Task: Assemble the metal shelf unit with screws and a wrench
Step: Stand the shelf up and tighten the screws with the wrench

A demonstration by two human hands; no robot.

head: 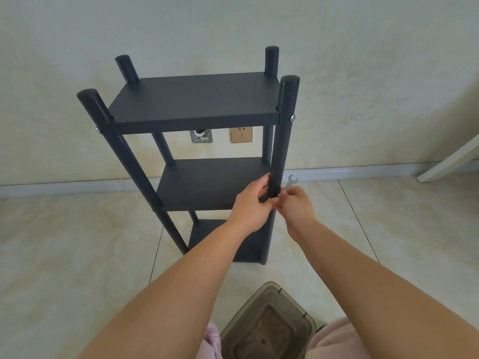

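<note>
On the tiled floor, close to the far wall, stands the dark metal shelf unit, upright, with three shelves between four round posts. Silver screw heads show at the top shelf, one on the near right post and one on the near left post. At the level of the middle shelf, both hands meet on the near right post. The left hand wraps its grip around the post from the left side, fingers closed on it. The right hand holds a small silver wrench in a narrow pinching grip, its open end sticking up just right of the post. Behind the unit, a wall socket sits low on the wall. Nearest the camera, a translucent brown plastic box rests on the floor between pink-clothed knees.
</note>
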